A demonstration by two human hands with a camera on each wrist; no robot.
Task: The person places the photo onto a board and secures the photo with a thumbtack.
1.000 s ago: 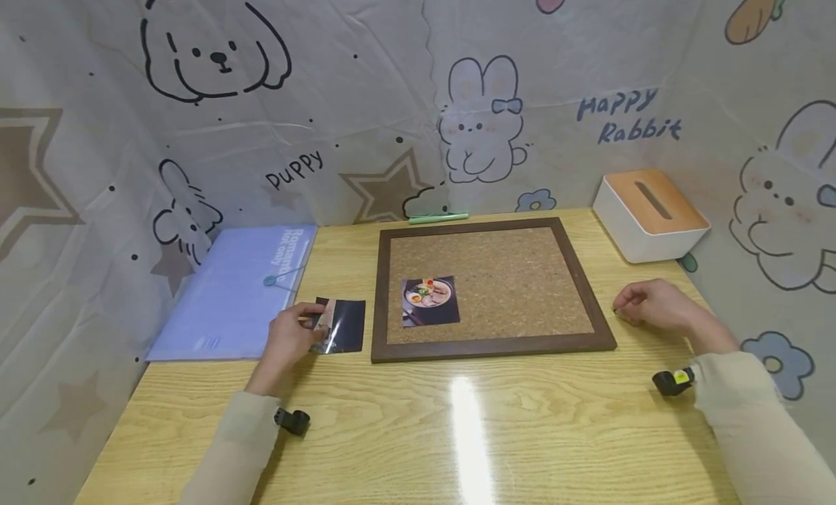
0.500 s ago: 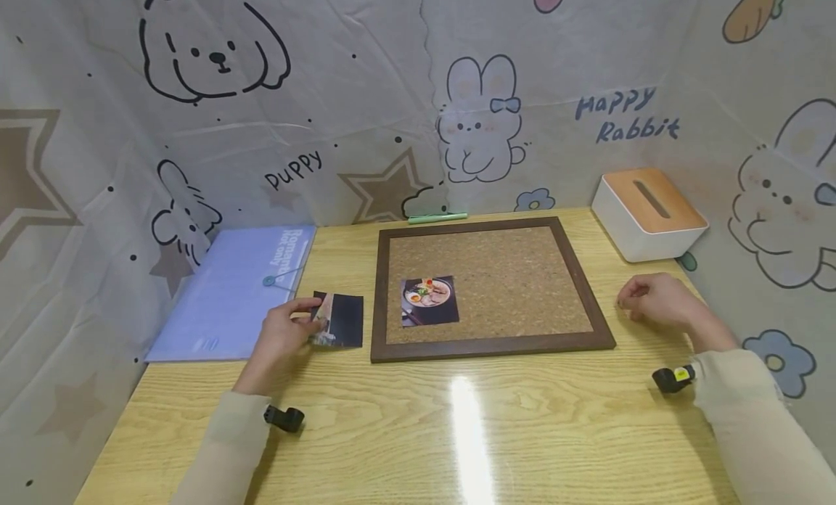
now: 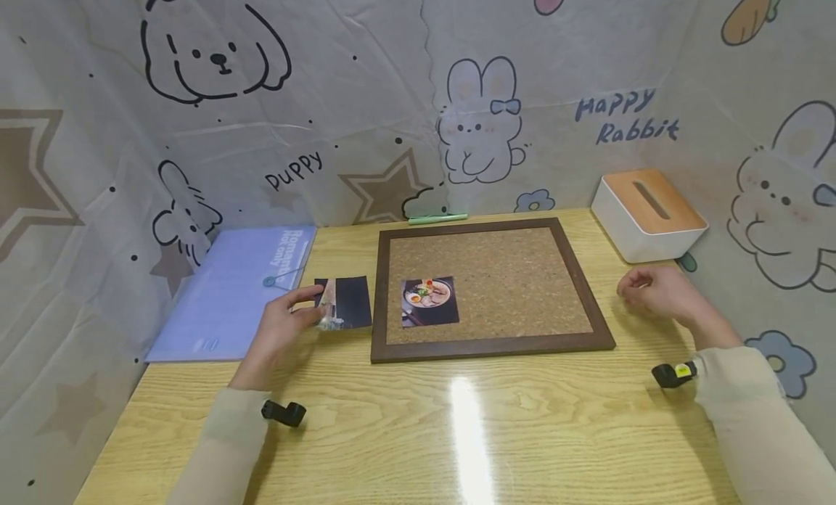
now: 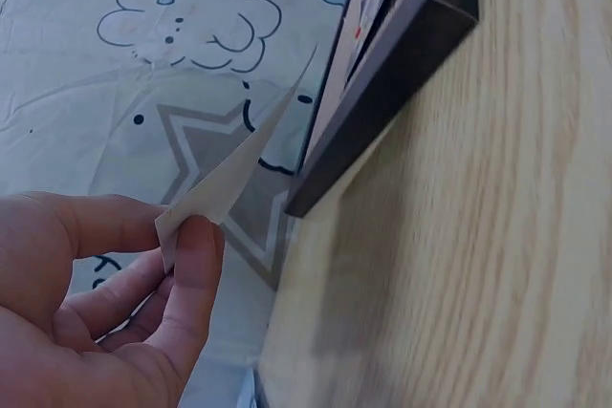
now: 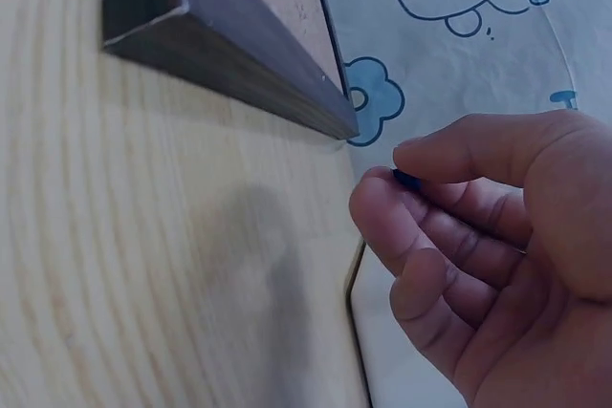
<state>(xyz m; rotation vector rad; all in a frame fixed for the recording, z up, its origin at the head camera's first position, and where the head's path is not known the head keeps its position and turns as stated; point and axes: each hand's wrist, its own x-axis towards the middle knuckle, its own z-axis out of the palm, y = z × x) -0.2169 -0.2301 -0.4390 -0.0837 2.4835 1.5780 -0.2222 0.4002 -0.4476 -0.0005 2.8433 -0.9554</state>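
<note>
Here, nearest, bare wooden table [image 3: 555, 432] stretches before both hands. The left hand [image 3: 282, 327] pinches a photo [image 3: 353, 302] by its edge between thumb and fingers, tilted and raised off the table just beside the board's left side. The right hand [image 3: 656, 294], past the other side, pinches a tiny dark-blue thing [image 5: 406, 180] between thumb and forefinger. On the cork board [image 3: 516, 287] lies a ramen picture [image 3: 429, 300], left of centre. A blue folder [image 3: 228, 294] lies left; farther back are a tissue box [image 3: 646, 233], right, and a green pen [image 3: 437, 218] behind the board.
</note>
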